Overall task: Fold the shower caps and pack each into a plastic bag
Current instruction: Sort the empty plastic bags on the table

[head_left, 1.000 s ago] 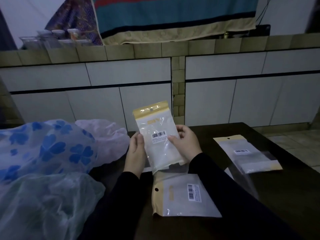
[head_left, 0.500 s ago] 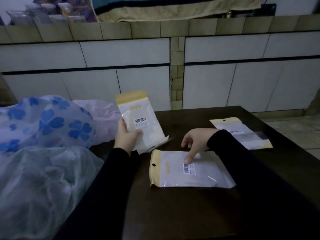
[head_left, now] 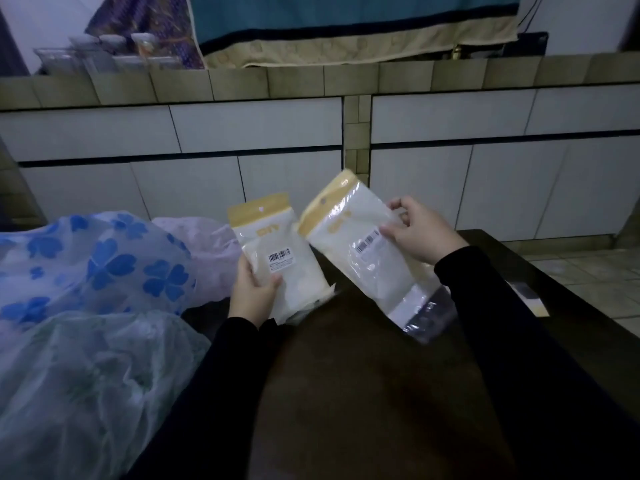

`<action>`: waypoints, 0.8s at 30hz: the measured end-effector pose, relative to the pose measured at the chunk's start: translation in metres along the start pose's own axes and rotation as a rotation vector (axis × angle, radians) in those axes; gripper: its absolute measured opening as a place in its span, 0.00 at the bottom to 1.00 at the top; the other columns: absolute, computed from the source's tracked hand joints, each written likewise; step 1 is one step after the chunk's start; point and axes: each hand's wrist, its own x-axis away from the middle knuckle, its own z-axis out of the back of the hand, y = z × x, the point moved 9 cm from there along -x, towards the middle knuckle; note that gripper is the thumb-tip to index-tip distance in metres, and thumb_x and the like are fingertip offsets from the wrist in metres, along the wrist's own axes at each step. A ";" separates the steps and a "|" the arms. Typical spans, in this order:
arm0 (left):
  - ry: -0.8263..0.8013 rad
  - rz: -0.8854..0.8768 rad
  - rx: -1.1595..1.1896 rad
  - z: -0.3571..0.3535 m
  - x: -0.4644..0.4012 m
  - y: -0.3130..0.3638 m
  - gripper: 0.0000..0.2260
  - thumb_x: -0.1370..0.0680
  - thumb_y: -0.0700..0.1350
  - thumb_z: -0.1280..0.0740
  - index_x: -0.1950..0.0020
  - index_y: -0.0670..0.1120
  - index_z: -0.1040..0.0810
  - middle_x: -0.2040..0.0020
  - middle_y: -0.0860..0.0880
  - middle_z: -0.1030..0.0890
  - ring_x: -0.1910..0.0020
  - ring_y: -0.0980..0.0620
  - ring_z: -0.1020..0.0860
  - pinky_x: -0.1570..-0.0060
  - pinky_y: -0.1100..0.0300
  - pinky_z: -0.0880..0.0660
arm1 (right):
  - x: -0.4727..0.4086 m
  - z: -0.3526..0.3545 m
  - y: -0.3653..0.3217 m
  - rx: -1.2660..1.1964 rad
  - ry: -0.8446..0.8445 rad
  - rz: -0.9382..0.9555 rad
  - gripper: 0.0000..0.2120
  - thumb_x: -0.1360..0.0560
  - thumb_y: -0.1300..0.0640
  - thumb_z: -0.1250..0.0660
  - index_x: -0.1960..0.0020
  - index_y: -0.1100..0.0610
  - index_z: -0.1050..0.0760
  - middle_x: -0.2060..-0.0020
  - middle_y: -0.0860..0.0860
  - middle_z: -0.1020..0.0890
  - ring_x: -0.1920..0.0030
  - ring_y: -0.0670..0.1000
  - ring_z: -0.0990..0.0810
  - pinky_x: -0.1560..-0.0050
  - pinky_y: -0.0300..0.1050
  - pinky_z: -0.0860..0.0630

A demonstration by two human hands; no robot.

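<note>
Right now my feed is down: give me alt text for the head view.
Each hand holds a yellow-topped plastic bag above a dark table: the left hand grips the upright packed bag, the right hand pinches the tilted bag. Unpacked shower caps, one with a blue clover print, are heaped to the left, with a white tiled counter behind.

Barcode labels (head_left: 279,257) on both packets: print too small to read. Third packet (head_left: 533,301) at the tabletop's right edge mostly hidden behind the right sleeve (head_left: 512,334). Shower caps (head_left: 86,306) heaped at the left, cut by the picture's edge. Jars (head_left: 104,57) on the far ledge dim, contents unclear.
</note>
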 end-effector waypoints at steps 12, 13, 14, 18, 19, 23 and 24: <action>-0.203 0.060 0.262 -0.043 0.025 0.012 0.13 0.22 0.52 0.36 0.38 0.51 0.26 0.44 0.47 0.19 0.44 0.45 0.20 0.46 0.48 0.24 | 0.001 -0.078 0.043 -0.400 0.136 -0.234 0.13 0.23 0.56 0.34 0.39 0.55 0.31 0.47 0.50 0.23 0.52 0.47 0.26 0.52 0.41 0.27; -0.232 0.073 0.245 -0.048 0.027 0.013 0.19 0.25 0.58 0.34 0.36 0.51 0.27 0.43 0.48 0.19 0.43 0.47 0.20 0.44 0.47 0.24 | 0.002 -0.079 0.044 -0.406 0.142 -0.225 0.13 0.23 0.56 0.34 0.40 0.55 0.31 0.48 0.49 0.23 0.53 0.47 0.25 0.52 0.41 0.27; -0.262 0.080 0.226 -0.054 0.029 0.015 0.24 0.27 0.60 0.31 0.35 0.51 0.28 0.42 0.49 0.19 0.43 0.48 0.20 0.44 0.47 0.24 | 0.002 -0.081 0.044 -0.399 0.144 -0.215 0.13 0.23 0.55 0.33 0.41 0.55 0.31 0.49 0.49 0.23 0.53 0.47 0.25 0.53 0.41 0.26; -0.256 0.031 0.085 -0.066 0.029 0.015 0.24 0.29 0.43 0.25 0.36 0.52 0.29 0.42 0.51 0.20 0.43 0.52 0.20 0.45 0.48 0.22 | 0.001 -0.077 0.051 -0.311 0.128 -0.175 0.14 0.24 0.52 0.33 0.41 0.55 0.29 0.48 0.50 0.22 0.52 0.48 0.23 0.55 0.40 0.25; -0.250 0.029 0.073 -0.068 0.028 0.015 0.23 0.28 0.41 0.26 0.36 0.53 0.29 0.42 0.51 0.20 0.43 0.52 0.21 0.44 0.47 0.22 | 0.000 -0.071 0.052 -0.266 0.129 -0.156 0.14 0.23 0.50 0.34 0.41 0.55 0.28 0.48 0.49 0.22 0.52 0.47 0.24 0.56 0.39 0.26; -0.265 0.050 0.061 -0.084 0.029 0.015 0.23 0.28 0.43 0.26 0.35 0.53 0.29 0.41 0.53 0.20 0.42 0.52 0.21 0.43 0.45 0.23 | -0.004 -0.038 0.069 0.074 0.101 -0.120 0.18 0.21 0.46 0.41 0.39 0.56 0.25 0.45 0.51 0.22 0.50 0.48 0.25 0.50 0.41 0.29; -0.270 0.050 0.061 -0.088 0.031 0.017 0.23 0.28 0.43 0.27 0.35 0.53 0.29 0.41 0.53 0.20 0.42 0.52 0.21 0.43 0.46 0.23 | -0.004 -0.029 0.075 0.174 0.106 -0.116 0.17 0.21 0.46 0.41 0.40 0.56 0.24 0.44 0.52 0.22 0.48 0.49 0.25 0.48 0.43 0.29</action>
